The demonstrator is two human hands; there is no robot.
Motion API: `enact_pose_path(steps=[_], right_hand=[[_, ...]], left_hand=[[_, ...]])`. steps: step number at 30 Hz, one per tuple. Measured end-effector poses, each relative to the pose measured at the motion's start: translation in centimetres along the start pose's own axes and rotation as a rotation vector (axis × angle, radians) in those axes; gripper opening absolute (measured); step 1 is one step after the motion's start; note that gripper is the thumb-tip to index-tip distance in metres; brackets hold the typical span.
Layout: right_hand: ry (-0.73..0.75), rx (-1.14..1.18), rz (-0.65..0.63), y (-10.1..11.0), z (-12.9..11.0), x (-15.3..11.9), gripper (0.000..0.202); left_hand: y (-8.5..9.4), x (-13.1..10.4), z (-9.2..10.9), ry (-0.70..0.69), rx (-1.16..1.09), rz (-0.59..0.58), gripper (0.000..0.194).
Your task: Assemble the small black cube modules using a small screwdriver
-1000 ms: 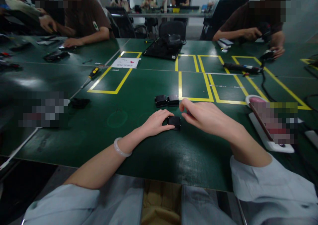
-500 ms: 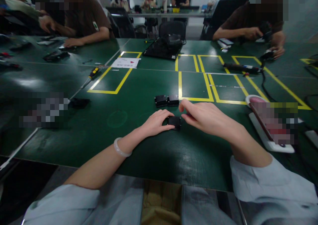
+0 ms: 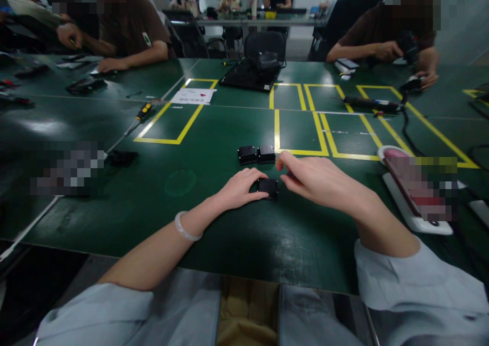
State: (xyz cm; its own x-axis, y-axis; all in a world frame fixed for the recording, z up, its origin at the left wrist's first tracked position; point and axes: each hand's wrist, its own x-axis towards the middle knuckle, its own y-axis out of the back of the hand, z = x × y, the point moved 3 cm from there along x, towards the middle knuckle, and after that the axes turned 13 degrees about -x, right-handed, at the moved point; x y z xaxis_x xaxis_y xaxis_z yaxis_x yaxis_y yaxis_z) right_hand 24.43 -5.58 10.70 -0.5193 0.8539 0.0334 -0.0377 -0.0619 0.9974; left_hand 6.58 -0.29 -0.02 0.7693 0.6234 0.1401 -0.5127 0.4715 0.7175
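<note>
A small flat black block point(image 3: 268, 187) lies on the green table in front of me. My left hand point(image 3: 242, 188) grips its left side, thumb along the near edge and fingers at the far edge. Just right of the block, my right hand point(image 3: 305, 177) hovers with fingers curled and a gap between thumb and forefinger; nothing shows in that gap. Its other fingers are partly hidden. Slightly farther off, two similar black blocks stand side by side, a left one point(image 3: 247, 154) and a right one point(image 3: 266, 154), close to my right fingertips.
Yellow tape outlines point(image 3: 301, 152) mark the table beyond. A phone point(image 3: 414, 183) rests on a white stand at right. A yellow-black screwdriver point(image 3: 144, 112), a paper sheet point(image 3: 193, 96) and a black panel point(image 3: 248, 75) lie farther off. Co-workers sit across the table.
My right hand has shifted very slightly right, away from the block. My left hand and the blocks stay in place.
</note>
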Motion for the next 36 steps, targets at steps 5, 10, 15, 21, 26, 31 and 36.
enact_pose_path(steps=[5, 10, 15, 21, 26, 31, 36], right_hand=[[-0.014, 0.0, -0.01, 0.06, -0.13, 0.04, 0.018], [-0.014, -0.032, -0.003, -0.09, 0.05, 0.06, 0.014], [0.007, 0.005, -0.003, -0.02, -0.04, -0.03, 0.017], [-0.032, -0.053, -0.003, -0.12, -0.05, 0.1, 0.02], [-0.02, -0.096, -0.012, -0.02, -0.1, -0.09, 0.016], [0.011, -0.049, 0.0, 0.36, -0.72, -0.25, 0.016], [-0.046, -0.118, -0.015, 0.2, -0.79, 0.13, 0.026]], left_hand=[[-0.05, -0.01, -0.06, -0.007, 0.006, 0.002, 0.037], [0.0, 0.0, 0.03, 0.004, 0.012, -0.004, 0.039], [0.04, 0.01, 0.09, 0.006, 0.011, -0.003, 0.038], [0.02, 0.04, 0.11, 0.011, 0.001, -0.004, 0.039], [0.01, 0.01, 0.03, 0.011, -0.002, -0.001, 0.038], [0.0, 0.02, 0.01, 0.008, -0.006, -0.005, 0.039], [0.01, 0.02, 0.12, 0.002, 0.001, -0.003, 0.038]])
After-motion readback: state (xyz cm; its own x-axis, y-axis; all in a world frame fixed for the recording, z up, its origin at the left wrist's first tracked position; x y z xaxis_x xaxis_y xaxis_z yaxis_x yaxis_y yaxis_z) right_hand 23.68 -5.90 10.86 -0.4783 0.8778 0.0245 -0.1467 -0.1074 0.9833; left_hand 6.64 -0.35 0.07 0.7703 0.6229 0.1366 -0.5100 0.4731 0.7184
